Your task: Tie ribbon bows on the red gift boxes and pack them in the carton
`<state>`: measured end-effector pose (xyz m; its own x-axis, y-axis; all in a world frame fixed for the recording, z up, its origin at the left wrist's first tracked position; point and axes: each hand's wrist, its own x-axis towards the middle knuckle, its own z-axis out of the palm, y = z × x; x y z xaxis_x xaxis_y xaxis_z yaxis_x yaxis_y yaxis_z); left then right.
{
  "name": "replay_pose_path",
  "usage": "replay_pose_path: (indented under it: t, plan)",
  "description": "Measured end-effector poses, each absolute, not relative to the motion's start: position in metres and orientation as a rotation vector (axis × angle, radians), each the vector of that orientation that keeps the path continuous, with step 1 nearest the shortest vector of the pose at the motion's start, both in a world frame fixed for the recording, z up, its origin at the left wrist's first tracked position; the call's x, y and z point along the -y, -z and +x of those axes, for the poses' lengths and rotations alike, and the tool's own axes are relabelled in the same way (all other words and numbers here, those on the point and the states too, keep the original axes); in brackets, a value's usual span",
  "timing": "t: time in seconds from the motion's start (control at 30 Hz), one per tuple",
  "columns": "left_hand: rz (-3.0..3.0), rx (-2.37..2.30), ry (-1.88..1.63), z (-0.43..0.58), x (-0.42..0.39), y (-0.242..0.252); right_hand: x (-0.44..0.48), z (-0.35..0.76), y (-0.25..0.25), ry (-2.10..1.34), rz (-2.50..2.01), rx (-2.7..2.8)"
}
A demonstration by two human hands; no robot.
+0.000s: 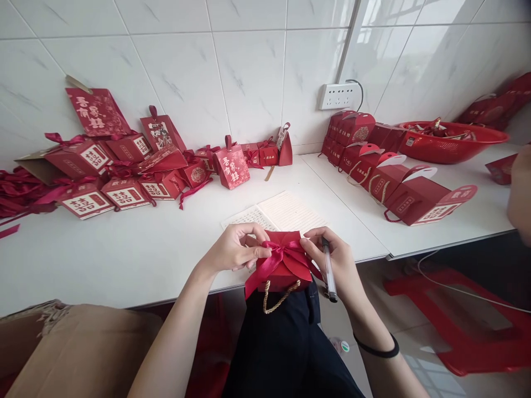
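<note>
Though with pen, hands on ribbon.

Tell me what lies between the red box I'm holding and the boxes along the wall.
In the head view, lined paper lies just beyond the red box; otherwise bare table.

The small red box looks like matt card, tied with a glossy satin ribbon — smooth, catching the light — and fitted with a twisted gold cord handle. The pen has a clear plastic barrel. Lined paper lies matt on the smooth white tabletop; the wall tiles are glossy and marbled. The red basin is shiny plastic.
</note>
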<state>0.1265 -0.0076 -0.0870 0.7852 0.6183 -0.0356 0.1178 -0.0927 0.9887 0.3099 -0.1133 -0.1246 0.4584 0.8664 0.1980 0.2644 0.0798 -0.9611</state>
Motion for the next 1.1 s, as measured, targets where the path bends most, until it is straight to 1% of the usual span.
replay_pose_path:
  t: [0.27,0.4,0.47,0.6,0.8,1.1]
  plan:
    - [1.724,-0.600,-0.451,0.122,0.003,0.088,0.113,0.308,0.127,-0.604,-1.463,1.041]
    - [1.827,-0.526,-0.496,0.118,0.002,0.084,0.113,0.308,0.126,-0.602,-1.440,1.041]
    - [1.852,-0.580,-0.526,0.119,0.006,0.081,0.113,0.308,0.126,-0.603,-1.438,1.044]
    - [1.943,-0.850,-0.671,0.127,0.022,0.081,0.114,0.308,0.125,-0.583,-1.447,1.055]
    - [2.171,-1.098,-1.063,0.141,0.046,0.087,0.115,0.308,0.126,-0.592,-1.439,1.069]
    - [2.119,-1.186,-1.142,0.133,0.064,0.094,0.115,0.308,0.125,-0.567,-1.445,1.081]
